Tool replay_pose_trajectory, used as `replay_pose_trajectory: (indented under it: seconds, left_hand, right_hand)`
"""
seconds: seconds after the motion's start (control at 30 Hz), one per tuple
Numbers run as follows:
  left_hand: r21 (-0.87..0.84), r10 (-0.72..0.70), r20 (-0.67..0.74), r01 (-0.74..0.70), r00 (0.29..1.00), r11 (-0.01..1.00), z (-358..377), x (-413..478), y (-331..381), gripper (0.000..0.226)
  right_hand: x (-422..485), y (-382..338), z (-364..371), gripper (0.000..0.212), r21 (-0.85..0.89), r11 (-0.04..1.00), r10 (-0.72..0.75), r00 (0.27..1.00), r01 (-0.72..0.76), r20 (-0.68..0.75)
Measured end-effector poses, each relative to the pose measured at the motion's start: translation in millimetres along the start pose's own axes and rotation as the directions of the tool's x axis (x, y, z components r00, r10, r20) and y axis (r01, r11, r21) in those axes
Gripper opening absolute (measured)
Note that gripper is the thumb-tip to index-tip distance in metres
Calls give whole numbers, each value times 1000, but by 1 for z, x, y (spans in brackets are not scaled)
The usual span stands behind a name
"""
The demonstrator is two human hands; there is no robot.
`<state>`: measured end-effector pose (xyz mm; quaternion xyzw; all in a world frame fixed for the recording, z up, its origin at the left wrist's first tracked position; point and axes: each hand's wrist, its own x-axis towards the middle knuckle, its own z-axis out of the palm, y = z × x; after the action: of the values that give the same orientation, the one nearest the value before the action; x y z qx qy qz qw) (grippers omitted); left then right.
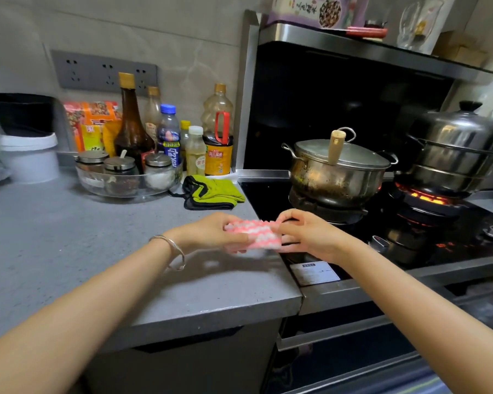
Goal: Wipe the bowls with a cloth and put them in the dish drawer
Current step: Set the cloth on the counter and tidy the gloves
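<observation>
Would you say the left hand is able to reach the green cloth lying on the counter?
Probably yes, though not freely: the left hand grips the pink cloth with the right hand, so it must let go first. Nothing stands between it and the green cloth.

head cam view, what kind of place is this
Most likely a home kitchen: a gas hob with a lit burner under a steel steamer pot, sauce bottles by the wall, and a grey counter.
</observation>
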<state>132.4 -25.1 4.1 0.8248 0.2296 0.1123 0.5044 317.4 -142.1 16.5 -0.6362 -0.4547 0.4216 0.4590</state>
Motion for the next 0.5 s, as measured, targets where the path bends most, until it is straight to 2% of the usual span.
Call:
replay_pose_trajectory:
  seconds: [0.07,0.13,0.3,0.37,0.5]
  left_hand:
    - [-159,-76,-83,62,994,985,-20,-21,-2,25]
    - [-231,-138,-170,97,976,968,-43,-43,-7,19]
    - [-459,-244,-325,73,914,886,-111,-89,-42,11]
    - [-547,-308,-393,49,866,836,-139,-101,-61,10]
    - [-550,-398,-507,69,765,833,-191,-122,-102,11]
  right_hand:
    - [10,-14,25,13,88,996,-14,1000,13,16]
    - [25,-27,56,13,128,990,-62,998,60,10]
    - [74,-56,136,13,229,970,-95,994,81,49]
    - [101,-61,167,12,296,954,-75,994,47,82]
    - [154,-70,229,11,381,917,47,979,-121,197]
